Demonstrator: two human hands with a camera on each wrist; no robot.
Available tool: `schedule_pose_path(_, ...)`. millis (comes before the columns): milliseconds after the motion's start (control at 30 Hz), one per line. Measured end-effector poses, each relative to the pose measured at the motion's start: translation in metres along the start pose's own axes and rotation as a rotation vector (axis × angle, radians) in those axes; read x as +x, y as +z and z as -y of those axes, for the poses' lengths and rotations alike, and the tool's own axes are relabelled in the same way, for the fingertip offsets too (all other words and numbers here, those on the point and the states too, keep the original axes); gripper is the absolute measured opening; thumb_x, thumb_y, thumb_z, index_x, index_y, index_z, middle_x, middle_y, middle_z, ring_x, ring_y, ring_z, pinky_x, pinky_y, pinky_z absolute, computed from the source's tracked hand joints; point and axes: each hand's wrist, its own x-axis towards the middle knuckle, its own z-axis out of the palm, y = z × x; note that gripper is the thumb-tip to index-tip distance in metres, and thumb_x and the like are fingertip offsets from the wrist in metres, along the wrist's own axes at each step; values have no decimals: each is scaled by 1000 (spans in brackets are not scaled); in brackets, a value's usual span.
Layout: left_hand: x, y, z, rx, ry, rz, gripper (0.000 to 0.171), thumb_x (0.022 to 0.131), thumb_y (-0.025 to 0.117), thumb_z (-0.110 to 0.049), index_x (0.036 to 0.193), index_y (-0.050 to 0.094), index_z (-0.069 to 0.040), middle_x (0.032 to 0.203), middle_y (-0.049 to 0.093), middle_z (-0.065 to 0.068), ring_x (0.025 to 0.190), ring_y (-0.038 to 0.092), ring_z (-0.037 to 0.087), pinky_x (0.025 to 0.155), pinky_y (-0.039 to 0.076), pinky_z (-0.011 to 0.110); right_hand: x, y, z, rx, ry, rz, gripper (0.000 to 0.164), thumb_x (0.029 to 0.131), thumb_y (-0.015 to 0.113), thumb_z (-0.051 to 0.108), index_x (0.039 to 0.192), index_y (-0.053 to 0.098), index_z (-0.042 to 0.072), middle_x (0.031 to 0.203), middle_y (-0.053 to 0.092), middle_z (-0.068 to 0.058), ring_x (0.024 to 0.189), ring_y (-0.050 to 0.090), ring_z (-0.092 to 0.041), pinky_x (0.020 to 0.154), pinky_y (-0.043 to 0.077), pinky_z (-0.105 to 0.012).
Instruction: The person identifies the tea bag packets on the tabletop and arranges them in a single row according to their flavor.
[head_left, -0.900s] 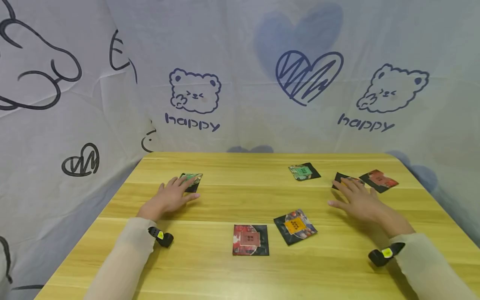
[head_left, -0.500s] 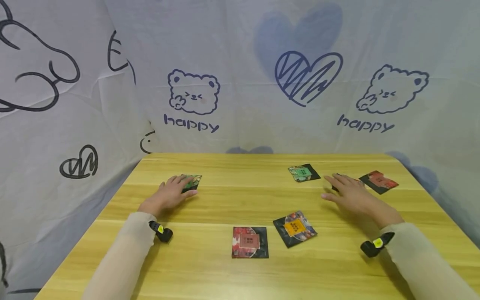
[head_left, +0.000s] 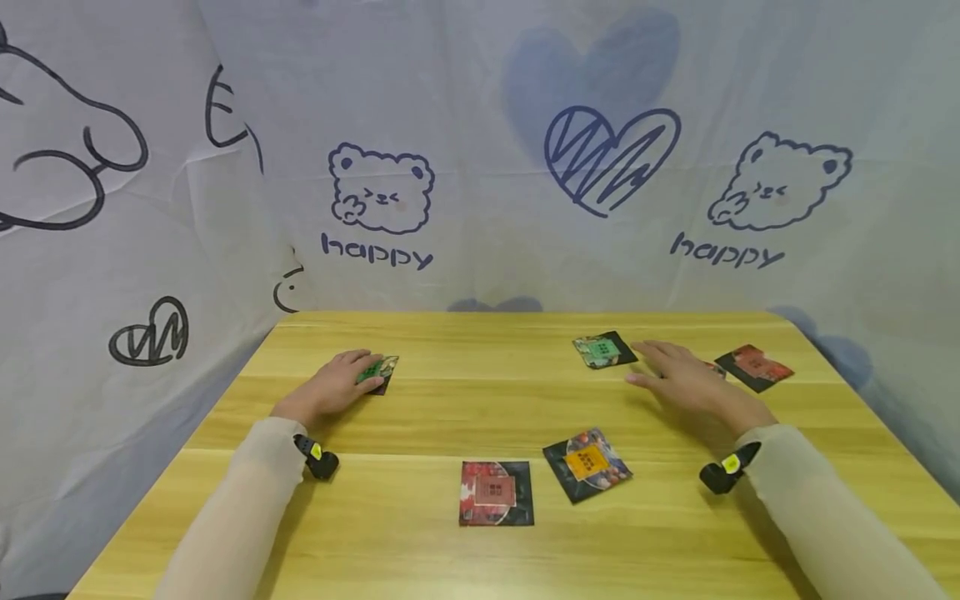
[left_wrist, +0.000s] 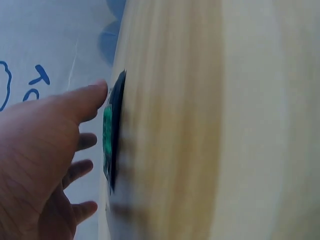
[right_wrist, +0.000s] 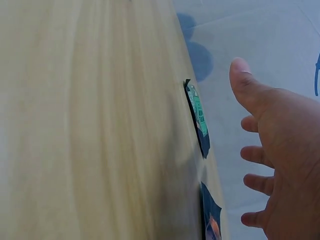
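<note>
My left hand (head_left: 330,387) reaches over a small green-and-black sachet (head_left: 384,372) at the far left of the table, covering part of it. In the left wrist view the thumb is right at the edge of that sachet (left_wrist: 107,135), with the fingers spread apart beyond. My right hand (head_left: 690,379) hovers at the back right, holding nothing, its fingers spaced out in the right wrist view. Its fingertips are beside a second green sachet (head_left: 603,350). Under this hand lies another sachet (right_wrist: 212,220), mostly hidden in the head view.
A red-and-black sachet (head_left: 753,367) lies at the back right corner. Nearer the front are another red sachet (head_left: 495,493) and an orange-labelled one (head_left: 588,465), side by side on the wooden table (head_left: 375,533). A printed cloth (head_left: 480,167) hangs behind the table.
My right hand has moved left, from the sachet beneath it towards the second green sachet. My left hand stays at its green sachet, its thumb now over the sachet. The sachets lie where they were.
</note>
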Motion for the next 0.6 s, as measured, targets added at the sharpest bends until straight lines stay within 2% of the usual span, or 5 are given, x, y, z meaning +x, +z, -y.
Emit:
schedule_pose_path(200,4,2,9,-29,30,5,54,103,52,-31,149,41,-6,150,34,25,137,30,46,109,26,60,17,1,-3,63,-25,7,72,101,48,51,153,30,5,154,26,-27,140,21,-49,109,18,-65)
schedule_pose_path(333,4,1,12,-51,43,19,54,102,53,-32,149,41,-7,151,32,25,138,29,46,109,26,60,28,3,-3,115,-23,22,74,100,47,53,154,30,7,154,27,-26,140,22,-47,110,18,-64)
schedule_pose_path(433,4,-1,12,-67,46,26,54,102,53,-33,149,42,-8,152,33,25,138,29,45,110,25,60,36,4,-3,111,-17,24,72,100,47,53,154,31,8,154,29,-25,140,24,-46,110,19,-63)
schedule_pose_path(600,5,-2,12,-104,53,35,55,101,54,-35,148,43,-8,148,40,23,136,34,43,110,27,58,48,6,0,115,-25,12,65,101,53,43,153,35,9,152,34,-23,139,28,-44,111,22,-60)
